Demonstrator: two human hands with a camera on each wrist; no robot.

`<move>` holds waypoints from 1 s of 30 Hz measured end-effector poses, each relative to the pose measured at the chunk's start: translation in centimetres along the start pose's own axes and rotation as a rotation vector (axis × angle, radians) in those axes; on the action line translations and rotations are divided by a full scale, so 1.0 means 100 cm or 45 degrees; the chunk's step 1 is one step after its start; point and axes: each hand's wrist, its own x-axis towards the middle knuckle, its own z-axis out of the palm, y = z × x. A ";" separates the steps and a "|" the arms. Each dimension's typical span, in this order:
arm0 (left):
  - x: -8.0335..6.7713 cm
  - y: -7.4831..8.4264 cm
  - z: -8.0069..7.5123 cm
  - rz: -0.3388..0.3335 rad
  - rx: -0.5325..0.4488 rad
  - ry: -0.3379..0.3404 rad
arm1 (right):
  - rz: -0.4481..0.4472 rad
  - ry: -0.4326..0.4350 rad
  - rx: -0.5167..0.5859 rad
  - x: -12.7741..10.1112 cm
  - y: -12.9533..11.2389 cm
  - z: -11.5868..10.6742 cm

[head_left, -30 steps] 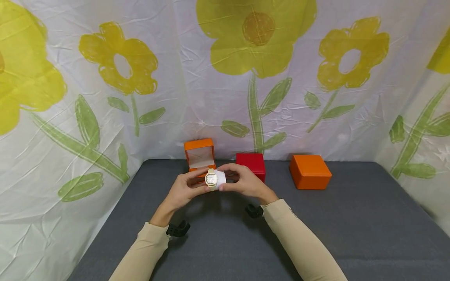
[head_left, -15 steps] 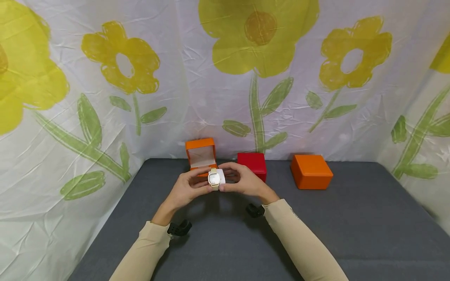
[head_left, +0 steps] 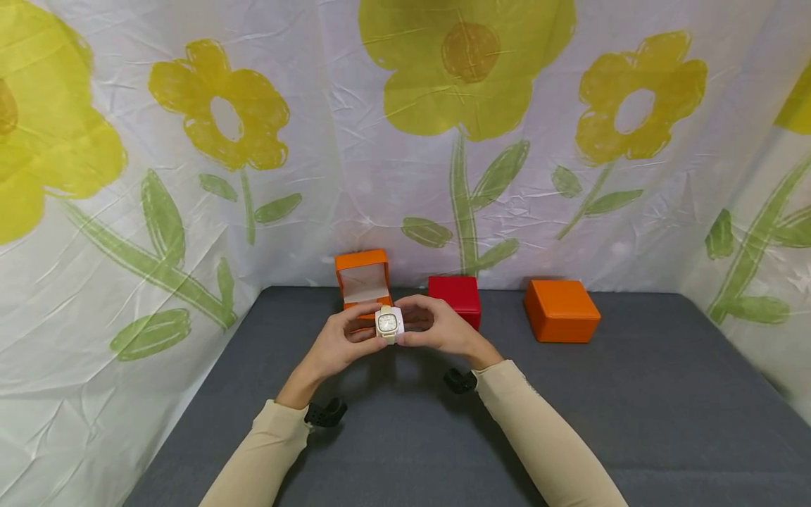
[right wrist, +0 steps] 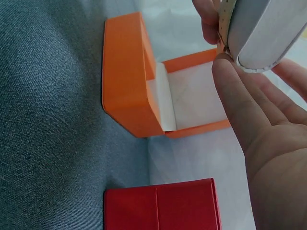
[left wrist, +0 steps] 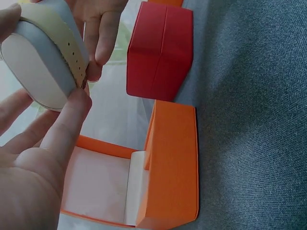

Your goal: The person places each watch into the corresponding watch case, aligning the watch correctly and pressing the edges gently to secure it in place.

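A wristwatch [head_left: 386, 323] with a squarish pale dial and cream strap is wrapped round a white watch cushion [left wrist: 36, 72]. Both hands hold it up between them, above the table. My left hand [head_left: 338, 339] grips it from the left side, fingers behind and thumb in front. From the right, my right hand [head_left: 437, 325] pinches the cushion's other end; the right wrist view shows its fingers under the cushion [right wrist: 268, 36]. Just behind the hands stands an orange watch box [head_left: 362, 276], lid raised, pale lining showing. Its lower front is partly hidden by the left hand.
A closed red box [head_left: 455, 299] stands right of the open one, partly behind the right hand. Farther right is a closed orange box [head_left: 561, 311]. All rest on a dark grey cloth-covered table [head_left: 393, 451], with a flower-printed curtain [head_left: 342, 141] behind.
The watch on its cushion has turned so the dial now faces more squarely toward the head camera and covers more of the cushion. Both hands keep their hold, shifted slightly right in view.
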 end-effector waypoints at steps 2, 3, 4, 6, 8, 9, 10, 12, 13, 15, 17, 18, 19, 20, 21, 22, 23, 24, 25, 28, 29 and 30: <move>0.000 -0.001 -0.001 0.003 -0.009 -0.013 | 0.000 -0.007 0.000 0.000 0.000 0.000; 0.000 -0.001 -0.001 0.001 -0.012 -0.019 | 0.000 -0.009 -0.002 0.000 0.000 0.000; 0.000 -0.001 -0.001 -0.002 -0.018 -0.026 | 0.003 -0.011 -0.011 0.000 0.000 0.001; 0.000 -0.001 -0.001 -0.011 -0.031 -0.040 | 0.004 -0.011 -0.030 0.000 0.000 0.001; 0.000 0.000 -0.001 -0.020 -0.024 -0.043 | 0.004 -0.007 -0.046 0.000 0.001 0.001; 0.000 0.001 0.000 -0.021 -0.016 -0.041 | 0.003 -0.005 -0.049 0.000 0.001 0.001; 0.000 0.002 0.000 -0.018 -0.010 -0.037 | 0.001 -0.002 -0.045 0.000 0.001 0.001; -0.001 0.007 0.001 0.001 0.040 -0.012 | -0.007 0.003 -0.032 0.000 0.002 0.001; -0.002 0.011 0.002 0.017 0.068 0.001 | -0.010 0.005 -0.030 0.000 0.002 0.001; -0.004 0.020 0.004 0.059 0.112 0.026 | -0.014 0.006 -0.027 0.000 0.002 0.002; -0.005 0.029 0.006 0.116 0.183 0.051 | -0.013 0.003 -0.041 0.001 0.003 0.002; -0.006 0.033 0.008 0.144 0.208 0.055 | -0.010 -0.003 -0.048 0.001 0.003 0.003; -0.007 0.037 0.009 0.170 0.230 0.057 | -0.008 -0.009 -0.051 0.001 0.003 0.003; -0.007 0.039 0.010 0.193 0.247 0.060 | -0.005 -0.015 -0.053 0.001 0.004 0.003; -0.008 0.040 0.011 0.210 0.263 0.064 | -0.002 -0.021 -0.055 0.002 0.006 0.004; -0.008 0.042 0.012 0.225 0.276 0.068 | 0.000 -0.025 -0.059 0.003 0.010 0.004; -0.009 0.043 0.012 0.230 0.278 0.068 | 0.000 -0.028 -0.057 0.004 0.013 0.004; -0.009 0.043 0.013 0.231 0.282 0.070 | 0.002 -0.028 -0.060 0.005 0.017 0.004; -0.009 0.043 0.013 0.231 0.278 0.071 | 0.002 -0.025 -0.067 0.006 0.020 0.004; -0.009 0.040 0.013 0.217 0.262 0.073 | -0.009 -0.020 -0.081 0.008 0.030 0.004; -0.008 0.039 0.013 0.209 0.253 0.074 | -0.015 -0.019 -0.088 0.009 0.031 0.003; -0.008 0.035 0.013 0.202 0.241 0.075 | -0.022 -0.019 -0.093 0.009 0.032 0.003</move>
